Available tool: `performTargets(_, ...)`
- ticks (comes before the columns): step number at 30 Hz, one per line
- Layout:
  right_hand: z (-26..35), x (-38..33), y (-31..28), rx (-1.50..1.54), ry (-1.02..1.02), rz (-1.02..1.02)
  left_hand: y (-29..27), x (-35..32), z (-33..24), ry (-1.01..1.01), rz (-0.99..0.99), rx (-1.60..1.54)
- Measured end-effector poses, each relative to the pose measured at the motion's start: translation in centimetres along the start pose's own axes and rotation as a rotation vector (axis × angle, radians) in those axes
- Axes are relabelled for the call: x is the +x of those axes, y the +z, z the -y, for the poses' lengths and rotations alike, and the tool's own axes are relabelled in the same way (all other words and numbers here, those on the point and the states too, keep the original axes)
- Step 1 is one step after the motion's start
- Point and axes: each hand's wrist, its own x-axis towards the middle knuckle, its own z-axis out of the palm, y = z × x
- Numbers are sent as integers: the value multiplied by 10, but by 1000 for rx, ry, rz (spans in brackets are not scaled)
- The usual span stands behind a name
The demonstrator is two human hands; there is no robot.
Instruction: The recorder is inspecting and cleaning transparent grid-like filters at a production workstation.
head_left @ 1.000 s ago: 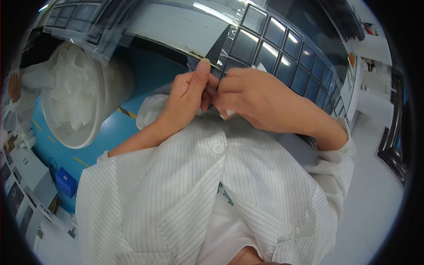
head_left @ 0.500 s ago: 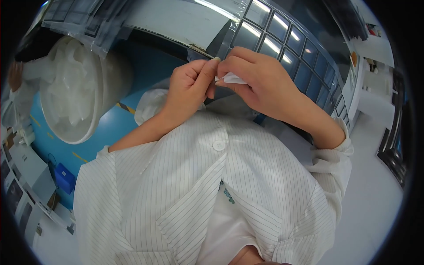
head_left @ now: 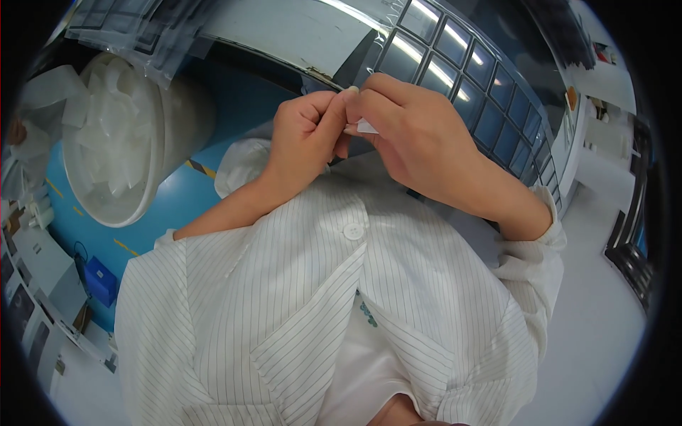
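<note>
Clamped with right hand [head_left: 419,138] on a thin, paper-like white slip [head_left: 366,126], just past twelve o'clock. With left hand [head_left: 305,138] curled inward at eleven, close beside; cannot tell if gripping anything. Toward one-thirty, behind right hand: glossy grid of dark-edged squares [head_left: 489,126]. At ten: rounded, smooth-walled pale bin [head_left: 181,124] of crumpled, translucent sheeting [head_left: 117,128].

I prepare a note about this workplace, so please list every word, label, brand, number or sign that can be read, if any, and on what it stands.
None can be read.
Blue box: any marking is too small and blurred.
White slip in the right hand: no lettering can be made out.
Black-framed panel grid: no legible text; the white streaks look like reflections.
</note>
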Motion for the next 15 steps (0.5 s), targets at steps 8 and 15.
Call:
performTargets(8,4,-6,-5,74,8,29,-1,1,-5,-43,37,14)
performTargets(15,10,-29,-47,305,134,389,-7,3,-7,-88,70,24)
